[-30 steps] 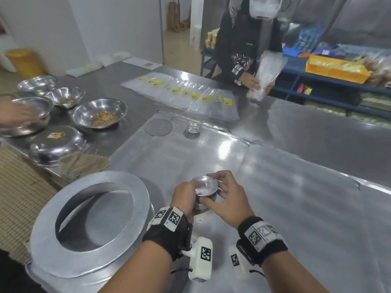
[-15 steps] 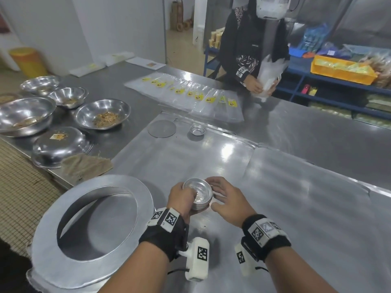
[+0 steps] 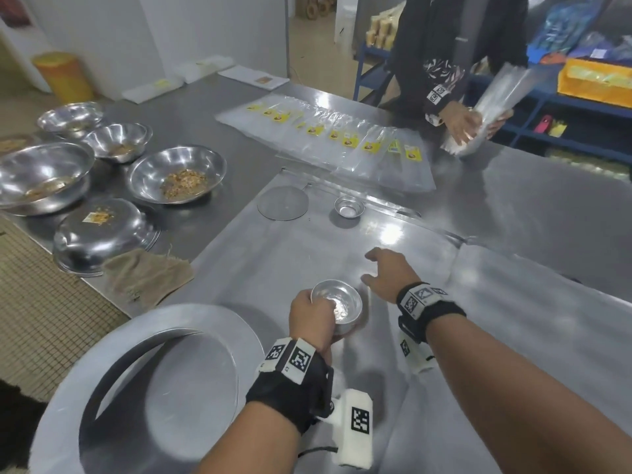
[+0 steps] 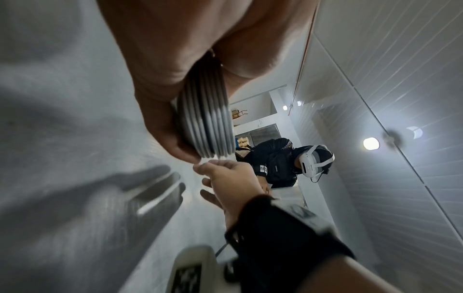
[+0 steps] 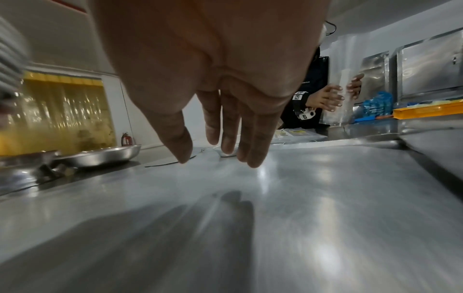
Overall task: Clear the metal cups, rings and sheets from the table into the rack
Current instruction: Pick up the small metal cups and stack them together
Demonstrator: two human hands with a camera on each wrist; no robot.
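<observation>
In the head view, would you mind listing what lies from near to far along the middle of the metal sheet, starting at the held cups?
Stack of metal cups gripped by the left hand → right hand, open and reaching forward → single small metal cup → row of clear bags with yellow labels.

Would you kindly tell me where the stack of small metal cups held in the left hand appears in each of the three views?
Head: stack of small metal cups, lower centre, gripped by the left hand.
Left wrist: upper centre, ribbed rims edge-on under the palm.
Right wrist: blurred rims at the far left edge.
Shared landmark: the open right hand.
</observation>
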